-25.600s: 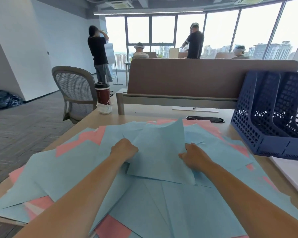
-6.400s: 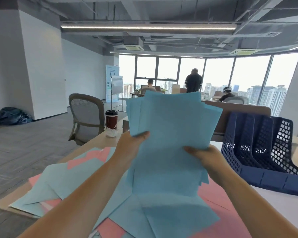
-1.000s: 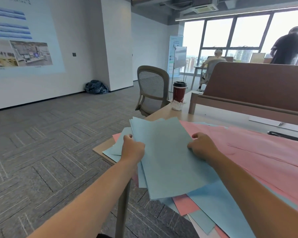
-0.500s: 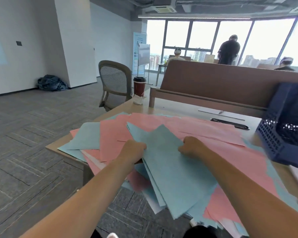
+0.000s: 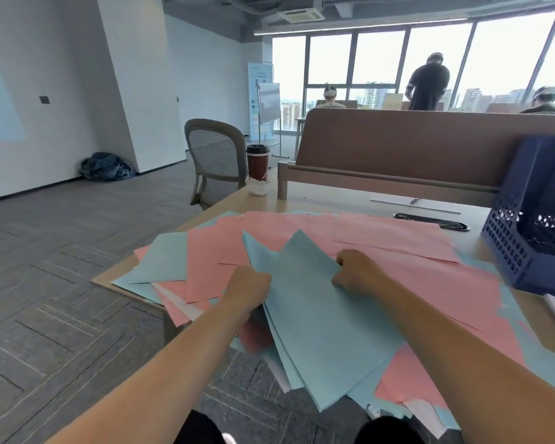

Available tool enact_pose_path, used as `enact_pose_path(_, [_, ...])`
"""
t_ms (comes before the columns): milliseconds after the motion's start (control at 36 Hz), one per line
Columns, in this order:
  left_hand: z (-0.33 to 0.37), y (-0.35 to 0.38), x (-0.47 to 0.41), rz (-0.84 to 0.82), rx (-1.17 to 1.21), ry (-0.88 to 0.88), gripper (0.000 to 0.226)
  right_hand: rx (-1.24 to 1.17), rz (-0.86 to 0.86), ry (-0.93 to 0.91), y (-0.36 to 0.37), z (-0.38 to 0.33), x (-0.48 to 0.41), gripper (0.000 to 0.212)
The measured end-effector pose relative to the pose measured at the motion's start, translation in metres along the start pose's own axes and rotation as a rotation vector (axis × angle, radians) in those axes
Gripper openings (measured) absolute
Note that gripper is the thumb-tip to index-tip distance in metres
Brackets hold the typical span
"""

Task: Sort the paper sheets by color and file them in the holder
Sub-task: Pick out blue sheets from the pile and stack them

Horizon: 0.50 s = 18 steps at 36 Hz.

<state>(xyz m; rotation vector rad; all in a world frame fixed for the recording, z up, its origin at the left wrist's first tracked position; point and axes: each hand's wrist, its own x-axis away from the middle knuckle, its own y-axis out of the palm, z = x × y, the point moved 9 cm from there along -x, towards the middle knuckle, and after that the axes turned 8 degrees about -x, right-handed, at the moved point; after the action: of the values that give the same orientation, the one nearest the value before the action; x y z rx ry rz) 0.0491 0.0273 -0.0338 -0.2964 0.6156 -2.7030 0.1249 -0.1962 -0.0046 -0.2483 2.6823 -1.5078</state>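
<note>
The left hand (image 5: 249, 288) is showing only its back. Its fingers are curling out of sight around the left edge of the blue stack (image 5: 314, 331), so how deep they are reaching cannot be told. The right hand (image 5: 356, 272) is also bunching into a fist, its fingertips tucking under the paper. At the far right the dark blue holder (image 5: 532, 219) is blurring and running off the frame, so its compartments are hard to make out.

The blue stack is fanning out as several pale blue sheets. Its far corners are splaying into points and its near end is overhanging the edge of the desk (image 5: 334, 203). It is lying on top of the pink sheets (image 5: 382, 238), which are spreading across most of the desk. A loose blue sheet (image 5: 164, 261) is lying at their left border.

The stack is sitting between the two hands. The left hand is gripping its left edge and the right hand is gripping its right edge, both near the far end. The holder is standing well apart from the stack, on the desk to the right.
</note>
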Motion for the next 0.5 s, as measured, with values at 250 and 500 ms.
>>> enact_pose_path(250, [0.017,-0.012,0.009,0.061,0.13,0.053,0.01,-0.311,0.095,-0.075,-0.049,0.007,0.021,0.025])
enact_pose_path(500, [0.03,-0.008,0.018,0.02,0.476,0.074,0.056,-0.73,0.149,-0.082,-0.085,0.023,0.059,0.014])
